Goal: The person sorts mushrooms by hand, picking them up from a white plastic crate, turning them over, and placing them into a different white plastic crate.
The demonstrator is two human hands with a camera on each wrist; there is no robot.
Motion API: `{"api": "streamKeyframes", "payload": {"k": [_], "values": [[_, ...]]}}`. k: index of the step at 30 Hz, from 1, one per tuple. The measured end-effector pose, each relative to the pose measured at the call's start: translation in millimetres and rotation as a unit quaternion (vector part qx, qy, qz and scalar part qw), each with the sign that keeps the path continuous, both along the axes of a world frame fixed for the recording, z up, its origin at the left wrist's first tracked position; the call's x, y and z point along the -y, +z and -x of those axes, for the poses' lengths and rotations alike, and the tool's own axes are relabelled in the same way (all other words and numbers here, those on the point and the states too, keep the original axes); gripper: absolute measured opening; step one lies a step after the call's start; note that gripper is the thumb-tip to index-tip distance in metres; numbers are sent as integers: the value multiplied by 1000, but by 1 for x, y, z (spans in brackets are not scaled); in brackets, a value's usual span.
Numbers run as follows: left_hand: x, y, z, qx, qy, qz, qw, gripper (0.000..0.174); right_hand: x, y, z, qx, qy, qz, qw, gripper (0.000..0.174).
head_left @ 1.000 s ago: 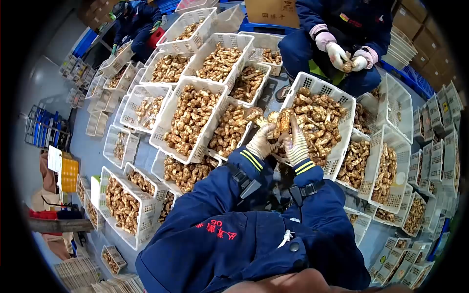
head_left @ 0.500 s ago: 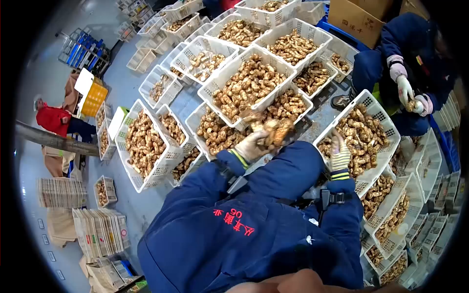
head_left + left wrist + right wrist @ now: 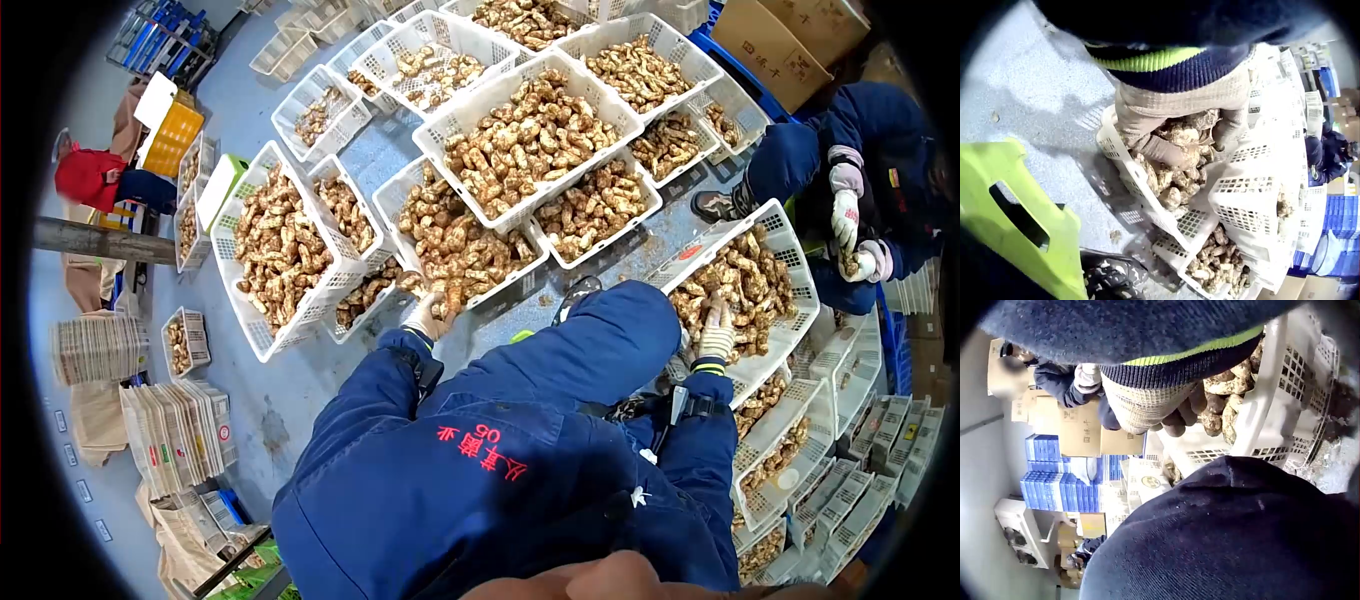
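Observation:
My left hand [image 3: 430,315] holds brown, soil-speckled mushrooms [image 3: 452,292] at the near end of a white crate. In the left wrist view its gloved fingers [image 3: 1166,152] and thumb curl round mushrooms [image 3: 1179,134] inside the crate's rim [image 3: 1141,187]. My right hand [image 3: 716,335] lies on the mushroom pile [image 3: 740,285] in the tilted white crate at right. The right wrist view shows the back of that glove [image 3: 1147,406], its bent, dark fingertips beside mushrooms [image 3: 1213,419]; whether they grip one is hidden.
More filled white crates [image 3: 525,150] stand ahead, some stacked, with another pair [image 3: 275,250] at left. A person in dark blue [image 3: 870,190] sits at upper right, gloved hands together. My bent knee [image 3: 620,330] lies between both hands. A green plastic item [image 3: 1016,206] is at floor level.
My hands, together over the crates at first, have parted. The left has carried its mushrooms leftward, down to the left crate; the right has moved onto the right crate's pile. The head view has shifted.

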State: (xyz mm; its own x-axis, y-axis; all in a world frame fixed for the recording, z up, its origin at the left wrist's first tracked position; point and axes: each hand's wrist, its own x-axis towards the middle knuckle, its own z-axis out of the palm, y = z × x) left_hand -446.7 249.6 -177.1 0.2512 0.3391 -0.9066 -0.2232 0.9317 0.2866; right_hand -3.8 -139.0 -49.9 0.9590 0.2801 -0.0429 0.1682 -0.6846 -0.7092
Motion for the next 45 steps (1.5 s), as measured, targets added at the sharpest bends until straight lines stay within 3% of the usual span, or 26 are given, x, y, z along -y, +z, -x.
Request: {"api": "streamKeyframes", "payload": {"k": [2, 3, 4, 6, 7, 8, 9, 10, 11, 13, 15, 18, 20, 22, 26, 27, 30, 32, 33, 34, 37, 38, 40, 42, 45], "values": [[-6, -15, 3, 20, 4, -49, 999, 36, 13, -20, -10, 37, 12, 69, 997, 44], [-10, -3, -5, 12, 27, -12, 999, 33, 21, -36, -16, 56, 18, 104, 993, 45], [-18, -5, -9, 14, 12, -20, 1000, 29, 17, -32, -15, 50, 50, 17, 997, 48], [-29, 1, -28, -12, 11, -116, 993, 24, 5, -10, 3, -19, -2, 54, 998, 38], [-41, -6, -32, -30, -79, -300, 950, 22, 7, -17, 1, -8, 10, 74, 997, 38], [-57, -13, -39, 9, -1, -209, 978, 21, 10, -23, -2, 4, 22, 95, 995, 39], [-70, 1, -53, 37, 89, -118, 988, 19, 17, -43, -5, -35, 23, 3, 999, 40], [-88, -32, -52, -51, -6, -292, 955, 18, 22, -59, -8, -73, 24, -89, 993, 41], [-106, -67, -50, -178, -78, -440, 877, 17, 27, -65, -15, -61, 41, -11, 997, 40], [-107, -25, -60, -83, -55, -351, 931, 16, 31, -74, -17, -63, 57, -10, 996, 41], [-93, -8, -60, -52, -52, -290, 954, 16, 29, -73, -14, -49, 55, 27, 997, 43], [-67, -11, -53, -43, -8, -171, 984, 15, 21, -58, -10, -81, 49, 36, 995, 46], [-47, -32, -37, -9, -65, -173, 983, 11, 11, -37, -1, -59, 45, 91, 993, 43], [-38, -35, -34, -52, -44, -71, 995, 11, 15, -42, -3, -59, 70, 71, 993, 44], [-50, -5, -43, -126, -49, -163, 977, 9, 11, -27, 3, -56, 76, 83, 992, 43], [-81, -35, -28, -41, -103, -166, 980, 11, 12, -30, 1, -67, 82, 54, 993, 43], [-112, 18, -59, -117, 32, -229, 966, 21, 16, -44, -1, -114, 67, -28, 991, 47], [-139, 3, -54, -77, 8, -210, 975, 30, 7, -24, 4, -73, 64, 45, 994, 50], [-134, 21, -58, -64, -51, -220, 972, 47, 5, -21, 6, -60, 72, 54, 994, 42], [-130, 27, -62, -90, -65, -224, 968, 50, 5, -28, 4, -43, 61, 76, 994, 43], [-99, 20, -75, -100, -54, -267, 957, 43, 11, -37, -1, 2, 77, 137, 988, 47], [-86, 12, -77, -91, -46, -289, 952, 41, 3, -17, 4, -1, 89, 157, 984, 48], [-68, 21, -92, -47, -143, -150, 977, 37, 4, -21, 4, -12, 85, 163, 983, 47], [-53, 23, -108, -31, -177, -143, 973, 29, 17, -33, -6, -19, 85, 175, 981, 45], [-31, 79, -151, 93, -314, -123, 937, 26, 41, -20, -25, 8, 16, 43, 999, 49]]}}
